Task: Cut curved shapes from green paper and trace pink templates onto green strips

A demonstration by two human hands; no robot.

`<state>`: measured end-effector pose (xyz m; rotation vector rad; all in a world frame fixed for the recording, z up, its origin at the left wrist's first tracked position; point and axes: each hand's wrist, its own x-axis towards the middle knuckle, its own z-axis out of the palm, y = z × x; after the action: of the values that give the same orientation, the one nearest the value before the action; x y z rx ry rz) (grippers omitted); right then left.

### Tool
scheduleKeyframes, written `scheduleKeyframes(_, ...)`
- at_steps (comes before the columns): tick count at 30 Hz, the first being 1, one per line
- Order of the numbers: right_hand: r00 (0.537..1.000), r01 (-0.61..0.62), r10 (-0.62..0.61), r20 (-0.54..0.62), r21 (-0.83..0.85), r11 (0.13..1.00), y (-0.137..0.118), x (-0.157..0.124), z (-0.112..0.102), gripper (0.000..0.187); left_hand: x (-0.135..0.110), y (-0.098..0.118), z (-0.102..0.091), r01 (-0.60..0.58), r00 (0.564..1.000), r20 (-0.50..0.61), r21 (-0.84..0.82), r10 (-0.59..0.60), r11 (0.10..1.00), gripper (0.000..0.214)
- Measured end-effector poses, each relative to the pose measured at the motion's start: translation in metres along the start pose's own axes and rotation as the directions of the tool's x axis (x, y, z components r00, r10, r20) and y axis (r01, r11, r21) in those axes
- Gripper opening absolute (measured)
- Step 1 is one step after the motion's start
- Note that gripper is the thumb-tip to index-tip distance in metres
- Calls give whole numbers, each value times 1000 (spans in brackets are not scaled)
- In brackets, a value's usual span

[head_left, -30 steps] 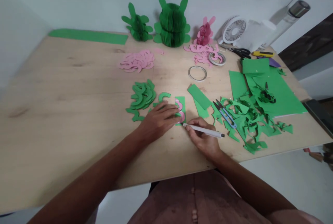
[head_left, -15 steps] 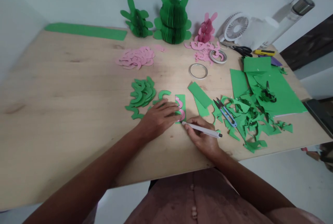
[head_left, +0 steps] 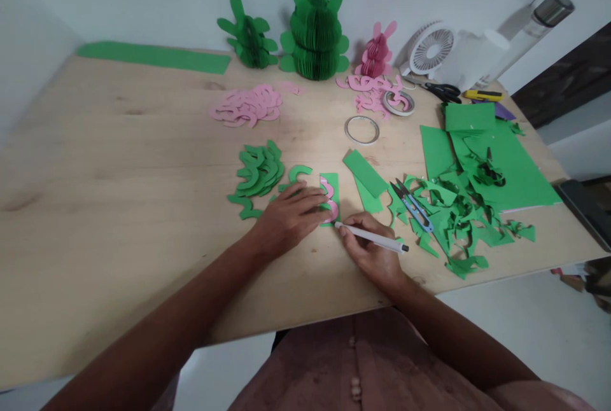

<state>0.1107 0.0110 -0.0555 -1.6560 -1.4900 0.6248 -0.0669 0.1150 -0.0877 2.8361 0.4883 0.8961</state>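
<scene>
My left hand [head_left: 287, 215] lies flat with its fingers stretched out, pressing a wavy pink paper piece [head_left: 333, 210] onto a small green paper rectangle [head_left: 335, 183]. In my right hand [head_left: 377, 259] is a white pen [head_left: 373, 238], gripped near its point. The pen's tip is at the lower right corner of the rectangle, beside the pink piece's lower end. Left of my fingers are a curved green cutout [head_left: 300, 172] and a heap of wavy green cutouts [head_left: 260, 169]. Two green paper strips [head_left: 366, 174] lie crossed to the right.
Blue-handled thread snips [head_left: 416, 212] rest by green scraps [head_left: 461, 207] and green sheets [head_left: 529, 169]. Farther back are pink cutouts [head_left: 248, 105], tape rolls [head_left: 361, 130], black scissors [head_left: 443, 90], a yellow cutter [head_left: 483, 95], a white fan [head_left: 432, 49] and folded-paper figures [head_left: 316, 39].
The camera view has shifted very slightly. The pen tip sits a touch farther right against the green rectangle; my left hand stays on the paper.
</scene>
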Motion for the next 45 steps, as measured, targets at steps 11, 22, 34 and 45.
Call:
scheduleKeyframes(11,999,-25,25,-22,13,1000,1,-1,0,9,1,3,-4,23,998,55,8,-23,1000,22)
scheduleKeyframes(22,999,-37,38,-33,12,999,1,-1,-1,9,1,4,-4,33,998,61,19,-34,999,21)
scheduleKeyframes(34,997,-46,47,-58,17,999,1,-1,0,10,2,5,-5,42,997,58,20,-43,999,23)
scheduleKeyframes(45,984,-134,155,-88,209,969,1,-1,1,10,2,5,-7,43,998,52,14,-43,999,23)
